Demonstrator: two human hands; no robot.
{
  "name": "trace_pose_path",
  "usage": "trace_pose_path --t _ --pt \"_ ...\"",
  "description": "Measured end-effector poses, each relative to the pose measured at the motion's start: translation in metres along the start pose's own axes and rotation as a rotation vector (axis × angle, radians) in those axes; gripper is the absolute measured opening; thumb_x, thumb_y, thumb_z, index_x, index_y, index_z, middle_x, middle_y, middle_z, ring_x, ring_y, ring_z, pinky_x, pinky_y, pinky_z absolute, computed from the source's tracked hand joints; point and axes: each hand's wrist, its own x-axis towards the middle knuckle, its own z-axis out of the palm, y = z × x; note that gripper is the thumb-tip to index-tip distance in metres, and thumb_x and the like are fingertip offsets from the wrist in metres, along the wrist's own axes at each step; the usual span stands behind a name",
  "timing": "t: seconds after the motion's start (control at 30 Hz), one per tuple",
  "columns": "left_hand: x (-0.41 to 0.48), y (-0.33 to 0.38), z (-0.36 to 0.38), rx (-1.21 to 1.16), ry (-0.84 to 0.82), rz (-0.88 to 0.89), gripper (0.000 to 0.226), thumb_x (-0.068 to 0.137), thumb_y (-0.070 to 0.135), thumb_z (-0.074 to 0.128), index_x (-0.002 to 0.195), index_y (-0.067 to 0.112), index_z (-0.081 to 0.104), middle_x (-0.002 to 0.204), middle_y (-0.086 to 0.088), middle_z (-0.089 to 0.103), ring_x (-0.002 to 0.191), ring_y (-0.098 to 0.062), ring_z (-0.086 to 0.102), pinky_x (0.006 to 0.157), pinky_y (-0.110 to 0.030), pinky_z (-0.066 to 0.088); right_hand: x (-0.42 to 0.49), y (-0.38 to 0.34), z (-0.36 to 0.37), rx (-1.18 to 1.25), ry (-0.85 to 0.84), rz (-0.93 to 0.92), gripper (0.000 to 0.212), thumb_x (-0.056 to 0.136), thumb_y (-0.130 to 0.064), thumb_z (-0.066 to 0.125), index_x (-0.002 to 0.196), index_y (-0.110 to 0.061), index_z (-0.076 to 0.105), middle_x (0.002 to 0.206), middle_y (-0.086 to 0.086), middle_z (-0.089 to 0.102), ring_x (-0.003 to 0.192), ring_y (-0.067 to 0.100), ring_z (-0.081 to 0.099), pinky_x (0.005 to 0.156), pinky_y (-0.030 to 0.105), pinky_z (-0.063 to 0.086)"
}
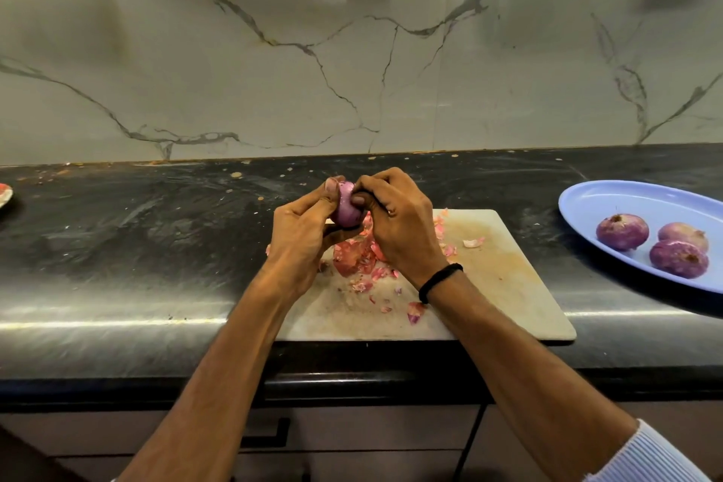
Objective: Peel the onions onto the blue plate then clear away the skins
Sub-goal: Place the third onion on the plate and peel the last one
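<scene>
A purple onion (346, 207) is held up over the cutting board (504, 286). My left hand (303, 235) grips it from the left with thumb and fingers curled round it. My right hand (395, 219) pinches at its top right side with curled fingers. Pink onion skins (358, 260) lie heaped on the board under my hands, with loose bits scattered toward the front. On the right, the blue plate (610, 200) holds three peeled onions (622, 231).
The board lies on a dark stone counter (137, 231) with a marble wall behind. A plate's edge (4, 195) shows at the far left. The counter's front edge runs below the board, with drawers under it.
</scene>
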Motion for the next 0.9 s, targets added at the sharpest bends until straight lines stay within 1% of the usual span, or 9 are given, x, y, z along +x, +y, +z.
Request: trace_pose_path --t 0.23,0.37,0.43,0.5,0.6,0.67,0.77,0.83,0.9 --pt "-0.001 0.000 0.002 0.016 0.013 -0.047 0.030 0.098 0.031 0.055 0.108 0.010 0.073 0.101 -0.010 0.076 0.095 -0.027 0.073 0.079 -0.040 0.062 -0.001 -0.005 0.000 -0.071 -0.099 -0.041 0.031 0.095 -0.017 0.039 0.096 0.001 0.064 0.090 0.016 0.060 0.080 0.024 0.053 0.072 0.031 0.046" --pt "-0.001 0.000 0.003 -0.010 0.020 -0.105 0.036 0.098 0.036 0.054 0.110 0.008 0.072 0.103 -0.011 0.076 0.097 -0.028 0.073 0.074 -0.036 0.062 -0.001 -0.007 0.001 -0.095 -0.151 0.005 0.016 0.091 -0.007 0.045 0.094 0.000 0.060 0.089 0.014 0.057 0.080 0.017 0.045 0.069 0.026 0.039" --pt "-0.002 0.001 0.005 -0.042 0.036 -0.131 0.036 0.097 0.037 0.055 0.108 0.007 0.072 0.100 -0.012 0.076 0.095 -0.028 0.073 0.070 -0.032 0.062 0.000 -0.011 -0.001 -0.004 -0.141 0.116 0.017 0.087 -0.001 0.045 0.096 0.001 0.059 0.089 0.012 0.057 0.082 0.017 0.048 0.069 0.022 0.041" --pt "-0.002 0.003 0.006 -0.110 0.069 -0.157 0.035 0.098 0.036 0.055 0.103 0.005 0.070 0.091 -0.012 0.077 0.090 -0.028 0.074 0.068 -0.032 0.062 0.006 -0.012 -0.005 0.114 -0.103 0.293 0.020 0.091 0.006 0.043 0.102 0.002 0.059 0.093 0.005 0.058 0.086 0.016 0.054 0.071 0.017 0.047" --pt "0.000 0.007 0.006 -0.211 0.096 -0.157 0.036 0.099 0.036 0.054 0.103 0.002 0.067 0.087 -0.013 0.076 0.085 -0.026 0.074 0.069 -0.034 0.062 0.010 -0.007 -0.011 0.284 -0.064 0.538 0.016 0.099 0.003 0.049 0.107 -0.006 0.059 0.096 -0.005 0.062 0.088 0.010 0.061 0.072 0.015 0.051" --pt "0.000 0.007 0.006 -0.203 0.100 -0.142 0.038 0.100 0.037 0.052 0.104 0.002 0.067 0.090 -0.014 0.076 0.085 -0.025 0.074 0.072 -0.036 0.063 0.011 -0.004 -0.016 0.373 -0.107 0.592 0.030 0.095 0.008 0.052 0.113 -0.013 0.061 0.106 -0.004 0.065 0.098 0.007 0.062 0.084 0.023 0.056" --pt "0.003 0.004 0.005 -0.166 0.110 -0.135 0.042 0.099 0.041 0.051 0.108 0.004 0.067 0.101 -0.018 0.075 0.090 -0.027 0.073 0.077 -0.034 0.062 0.013 -0.005 -0.023 0.513 -0.257 0.614 0.058 0.089 0.015 0.054 0.133 -0.023 0.057 0.136 -0.005 0.057 0.124 0.009 0.052 0.100 0.030 0.052" --pt "0.005 0.004 0.003 -0.161 0.125 -0.126 0.047 0.098 0.045 0.052 0.114 0.003 0.065 0.102 -0.019 0.074 0.086 -0.026 0.073 0.071 -0.031 0.063 0.015 -0.005 -0.028 0.602 -0.354 0.605 0.063 0.090 0.010 0.060 0.140 -0.027 0.052 0.144 -0.008 0.051 0.133 0.010 0.046 0.106 0.031 0.047" --pt "0.005 0.003 0.001 -0.152 0.138 -0.115 0.050 0.097 0.049 0.051 0.111 0.003 0.065 0.091 -0.014 0.076 0.078 -0.022 0.073 0.067 -0.029 0.062 0.017 -0.005 -0.032 0.648 -0.457 0.579 0.060 0.091 0.001 0.067 0.142 -0.026 0.051 0.145 -0.008 0.052 0.136 0.010 0.044 0.111 0.034 0.043"
